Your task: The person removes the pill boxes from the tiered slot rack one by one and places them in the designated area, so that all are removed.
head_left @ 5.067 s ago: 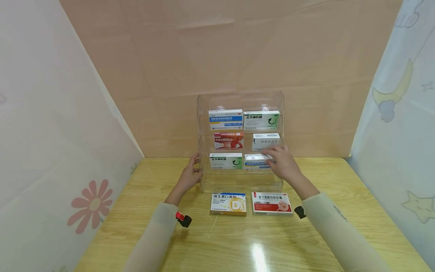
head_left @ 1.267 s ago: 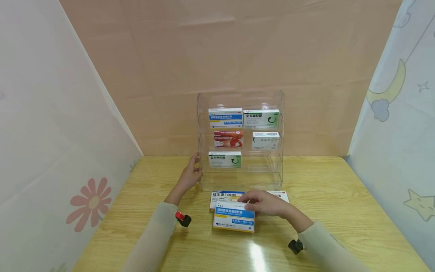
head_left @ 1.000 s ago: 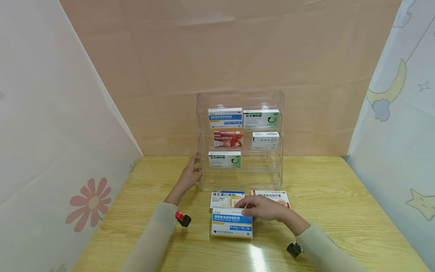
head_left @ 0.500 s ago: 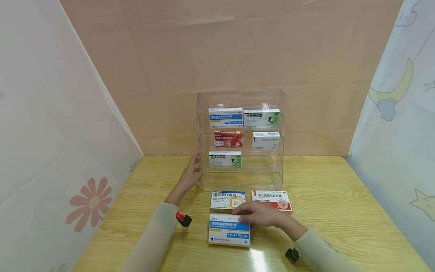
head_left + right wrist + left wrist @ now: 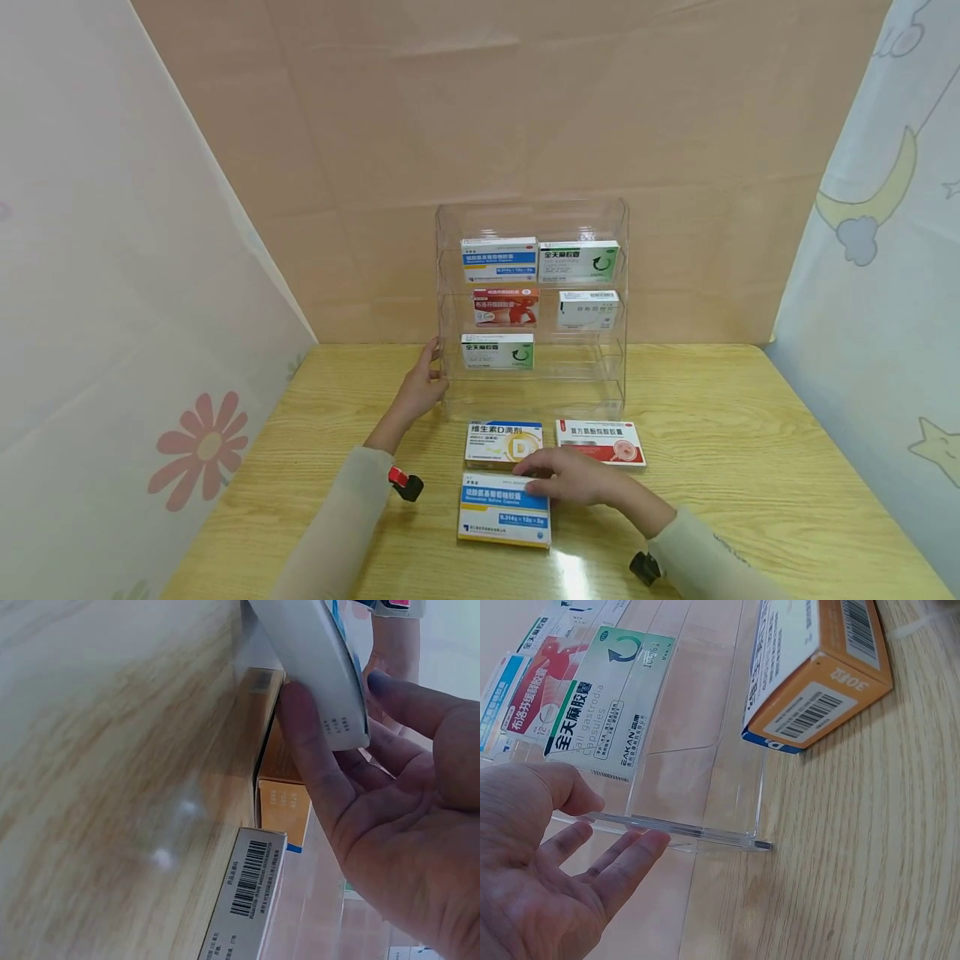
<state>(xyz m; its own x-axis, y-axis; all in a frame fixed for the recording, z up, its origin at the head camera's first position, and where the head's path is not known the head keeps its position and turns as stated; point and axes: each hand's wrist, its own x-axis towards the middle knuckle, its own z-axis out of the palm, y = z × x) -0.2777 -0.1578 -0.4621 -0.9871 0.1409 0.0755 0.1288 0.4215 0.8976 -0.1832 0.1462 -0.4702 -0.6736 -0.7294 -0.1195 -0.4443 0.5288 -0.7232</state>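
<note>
My left hand [image 5: 422, 385] grips the left side panel of a clear acrylic display rack [image 5: 483, 396], thumb on one face and fingers on the other in the left wrist view. In my right hand [image 5: 573, 477] is a white-and-blue medicine box [image 5: 504, 512], pinched by its right end between thumb and fingers. It lies low over the table front, printed face up. Just behind it sits a vitamin D box [image 5: 495, 442] with an orange side. A red-and-white capsule box [image 5: 600, 442] lies to its right, partly covered by the hand in the head view.
Upper tiers of the rack hold another blue-and-white box [image 5: 498, 261], a green-and-white box [image 5: 577, 262], a red box [image 5: 504, 307] and a small white box [image 5: 587, 311]. Another green-and-white box [image 5: 497, 352] stands on the third tier, left. Patterned cloth hangs on both sides.
My right hand has taken the white-and-blue box from the rack's third tier, right side, and brought it down toward the table front. The left hand has kept its grip on the rack.
</note>
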